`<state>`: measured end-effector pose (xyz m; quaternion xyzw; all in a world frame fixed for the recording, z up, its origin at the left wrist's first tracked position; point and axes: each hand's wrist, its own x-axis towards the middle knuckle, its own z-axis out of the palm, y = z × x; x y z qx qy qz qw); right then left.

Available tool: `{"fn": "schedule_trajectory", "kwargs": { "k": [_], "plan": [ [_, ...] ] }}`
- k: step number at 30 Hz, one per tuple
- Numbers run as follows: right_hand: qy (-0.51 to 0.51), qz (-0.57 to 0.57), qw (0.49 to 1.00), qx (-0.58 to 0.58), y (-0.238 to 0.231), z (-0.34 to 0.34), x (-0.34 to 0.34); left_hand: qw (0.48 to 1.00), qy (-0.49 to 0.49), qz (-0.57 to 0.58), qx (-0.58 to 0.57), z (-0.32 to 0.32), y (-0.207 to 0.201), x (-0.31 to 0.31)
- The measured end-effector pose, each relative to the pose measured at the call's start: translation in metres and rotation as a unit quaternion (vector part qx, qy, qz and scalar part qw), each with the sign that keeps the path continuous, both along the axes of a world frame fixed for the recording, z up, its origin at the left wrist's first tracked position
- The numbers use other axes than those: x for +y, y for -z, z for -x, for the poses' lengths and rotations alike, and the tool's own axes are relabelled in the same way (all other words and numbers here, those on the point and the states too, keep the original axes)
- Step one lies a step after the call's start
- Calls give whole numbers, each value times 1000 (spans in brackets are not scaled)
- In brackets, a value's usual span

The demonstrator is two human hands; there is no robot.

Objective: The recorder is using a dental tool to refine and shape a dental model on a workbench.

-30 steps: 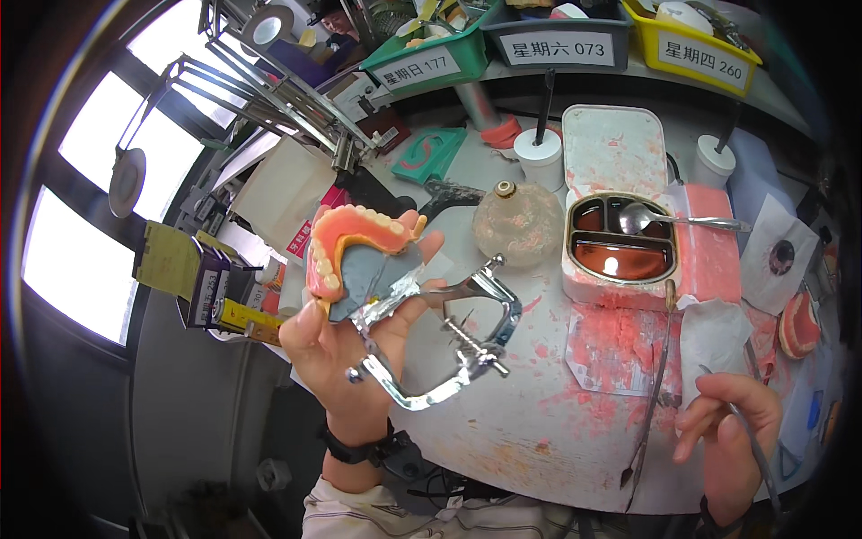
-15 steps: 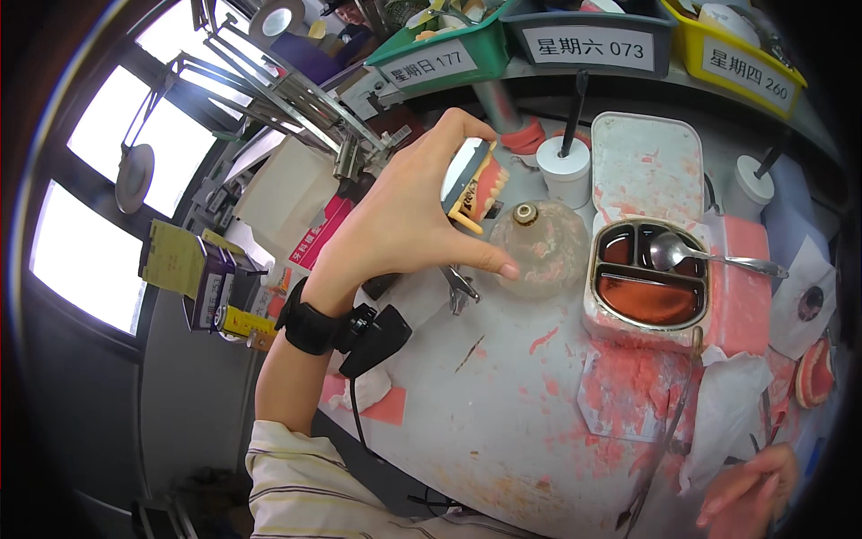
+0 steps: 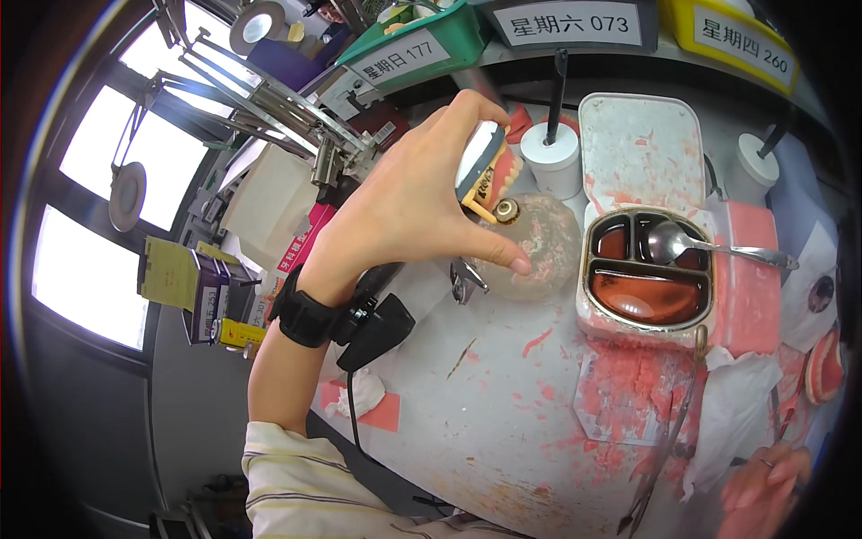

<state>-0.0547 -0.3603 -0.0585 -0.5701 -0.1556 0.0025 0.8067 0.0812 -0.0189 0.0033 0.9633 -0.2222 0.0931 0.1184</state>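
Two bare hands show over the bench [image 3: 431,422]: the left hand [image 3: 409,211] holds a dental model [image 3: 496,184] tilted, teeth to the right, near a cloudy round flask [image 3: 543,242], fingers hooked over its base and thumb spread away, the palm side of the grip hidden; a metal frame [image 3: 466,281] shows beneath; the right hand [image 3: 763,492] is low by a white tissue [image 3: 734,409], fingers curled, and I cannot tell whether they pinch anything; the step in hand looks like steadying the model at an angle, and the next move seems to call for a firm, careful wrist
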Motion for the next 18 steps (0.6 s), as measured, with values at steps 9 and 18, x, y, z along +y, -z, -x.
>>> {"fn": "schedule_trajectory", "kwargs": {
  "k": [9,18],
  "plan": [
    [76,61,995,21,10,2,-3,1000,2,-9,-13,1,0,-3],
    [-76,41,996,-34,-4,-5,-7,999,0,-25,-24,3,-3,-4]
  ]
}}
